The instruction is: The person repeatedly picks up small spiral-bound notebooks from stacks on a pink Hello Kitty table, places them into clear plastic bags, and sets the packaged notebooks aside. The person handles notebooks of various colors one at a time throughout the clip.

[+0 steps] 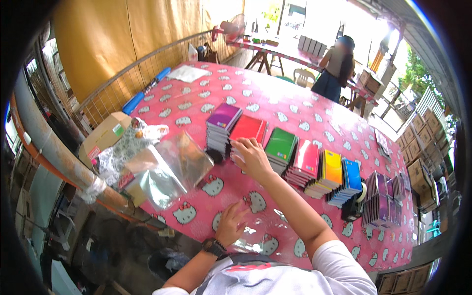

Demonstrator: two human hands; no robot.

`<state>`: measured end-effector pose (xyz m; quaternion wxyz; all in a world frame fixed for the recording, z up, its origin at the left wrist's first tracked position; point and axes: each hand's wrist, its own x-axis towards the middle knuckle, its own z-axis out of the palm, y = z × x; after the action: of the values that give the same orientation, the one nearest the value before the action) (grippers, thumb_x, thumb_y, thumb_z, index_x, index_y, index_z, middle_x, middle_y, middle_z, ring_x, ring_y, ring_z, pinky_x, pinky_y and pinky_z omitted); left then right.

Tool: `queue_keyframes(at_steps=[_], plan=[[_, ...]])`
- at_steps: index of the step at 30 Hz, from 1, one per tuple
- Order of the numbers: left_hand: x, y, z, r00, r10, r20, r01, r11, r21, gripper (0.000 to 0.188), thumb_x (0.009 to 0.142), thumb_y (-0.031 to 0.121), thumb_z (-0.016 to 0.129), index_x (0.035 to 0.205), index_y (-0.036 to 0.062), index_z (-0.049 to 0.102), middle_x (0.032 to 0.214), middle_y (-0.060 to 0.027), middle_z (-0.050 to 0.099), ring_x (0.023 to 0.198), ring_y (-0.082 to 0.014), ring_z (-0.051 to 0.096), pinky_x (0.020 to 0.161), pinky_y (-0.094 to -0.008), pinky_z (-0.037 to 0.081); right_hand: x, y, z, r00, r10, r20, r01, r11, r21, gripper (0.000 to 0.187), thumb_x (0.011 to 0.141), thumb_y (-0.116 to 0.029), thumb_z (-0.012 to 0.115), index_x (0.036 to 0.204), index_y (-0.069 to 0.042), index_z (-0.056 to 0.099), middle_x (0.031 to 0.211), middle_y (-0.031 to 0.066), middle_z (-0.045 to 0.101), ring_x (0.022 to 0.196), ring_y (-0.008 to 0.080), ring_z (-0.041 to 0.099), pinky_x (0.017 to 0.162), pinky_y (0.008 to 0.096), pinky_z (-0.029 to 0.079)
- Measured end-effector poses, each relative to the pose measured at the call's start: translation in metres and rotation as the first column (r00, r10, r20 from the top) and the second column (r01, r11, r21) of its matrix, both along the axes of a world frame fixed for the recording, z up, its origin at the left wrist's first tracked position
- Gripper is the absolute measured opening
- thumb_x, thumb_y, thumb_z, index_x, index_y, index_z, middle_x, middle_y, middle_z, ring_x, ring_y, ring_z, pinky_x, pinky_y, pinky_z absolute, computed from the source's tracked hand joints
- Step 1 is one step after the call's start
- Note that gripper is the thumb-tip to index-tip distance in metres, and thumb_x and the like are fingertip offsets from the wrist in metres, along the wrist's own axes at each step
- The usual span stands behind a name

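My right hand [251, 158] reaches over the near edge of a stack of red notebooks [248, 128], its fingers on the top cover and its thumb lower at the page side. My left hand [231, 223], with a dark bracelet or watch at the wrist, rests low over the table's near edge, fingers apart and holding nothing. Beside it lies a clear plastic sheet or bag [260, 238]. The notebook row also has purple [223, 115], green [281, 144], pink-red [307, 157], yellow [332, 167] and blue [351, 174] stacks.
Clear plastic bags [160, 177] and an open cardboard box [105, 135] lie left. A tape dispenser [353, 209] and shrouded purple bundles [381, 204] stand right. A metal pole [59, 147] runs along the left. Beyond, a person [337, 69] stands at another table; cartons [420, 132] are piled right.
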<state>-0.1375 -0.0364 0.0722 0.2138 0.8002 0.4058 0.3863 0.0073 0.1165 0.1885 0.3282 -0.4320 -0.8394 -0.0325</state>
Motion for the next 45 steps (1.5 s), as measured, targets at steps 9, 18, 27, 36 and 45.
queue_keyframes(at_steps=[9, 18, 27, 36, 45], plan=[[-0.086, 0.01, -0.01, 0.885, 0.444, 0.142, -0.432, 0.895, -0.111, 0.036, 0.075, 0.009, 0.066, 0.111, 0.0075, 0.061, 0.132, -0.0142, 0.045, 0.12, -0.0345, 0.042, 0.101, -0.0442, 0.033, -0.042, 0.075, 0.016, 0.943, -0.21, 0.259, 0.241, 0.966, -0.092, 0.052, 0.075, -0.028, 0.07, 0.12, -0.011, 0.051, 0.116, 0.01, 0.052, 0.113, 0.0276, 0.046, 0.089, 0.0428, 0.042], [-0.089, 0.029, 0.023, 0.892, 0.364, 0.268, -0.35, 0.932, -0.097, 0.036, 0.075, 0.007, 0.064, 0.111, 0.0058, 0.06, 0.132, -0.0161, 0.045, 0.123, -0.0329, 0.041, 0.104, -0.0431, 0.032, -0.108, 0.153, 0.003, 0.819, -0.243, 0.52, 0.322, 0.944, -0.065, 0.028, 0.089, -0.019, 0.049, 0.115, -0.011, 0.057, 0.115, 0.0129, 0.057, 0.104, 0.0287, 0.055, 0.079, 0.0387, 0.051], [-0.108, 0.041, 0.042, 0.828, 0.285, 0.482, -0.226, 0.958, -0.178, 0.037, 0.075, 0.009, 0.066, 0.111, 0.002, 0.059, 0.131, -0.0162, 0.046, 0.12, -0.031, 0.045, 0.103, -0.0409, 0.033, -0.075, 0.169, 0.023, 0.946, -0.03, 0.322, 0.124, 0.954, -0.275, 0.037, 0.086, -0.028, 0.058, 0.116, -0.009, 0.054, 0.089, 0.0166, 0.067, 0.09, 0.0332, 0.064, 0.076, 0.0435, 0.05], [-0.113, 0.098, 0.104, 0.868, 0.299, 0.396, -0.411, 0.88, 0.237, 0.076, 0.075, 0.023, 0.072, 0.137, 0.0017, 0.034, 0.137, -0.0186, 0.039, 0.128, -0.0299, 0.036, 0.106, -0.0419, 0.028, -0.072, 0.138, 0.038, 0.945, 0.063, 0.322, -0.045, 0.997, -0.063, 0.032, 0.086, -0.022, 0.052, 0.113, -0.005, 0.054, 0.085, 0.0141, 0.067, 0.085, 0.0298, 0.066, 0.07, 0.0411, 0.053], [-0.129, 0.081, 0.122, 0.981, 0.001, 0.192, 0.086, 0.891, -0.446, 0.041, 0.069, 0.017, 0.081, 0.102, 0.0005, 0.064, 0.081, -0.0058, 0.069, 0.073, -0.0105, 0.064, 0.07, -0.0273, 0.052, -0.052, -0.027, 0.071, 0.854, 0.51, -0.103, -0.51, 0.783, -0.355, 0.038, 0.088, -0.021, 0.057, 0.123, -0.007, 0.052, 0.104, 0.0159, 0.062, 0.095, 0.0296, 0.062, 0.084, 0.0402, 0.049]])
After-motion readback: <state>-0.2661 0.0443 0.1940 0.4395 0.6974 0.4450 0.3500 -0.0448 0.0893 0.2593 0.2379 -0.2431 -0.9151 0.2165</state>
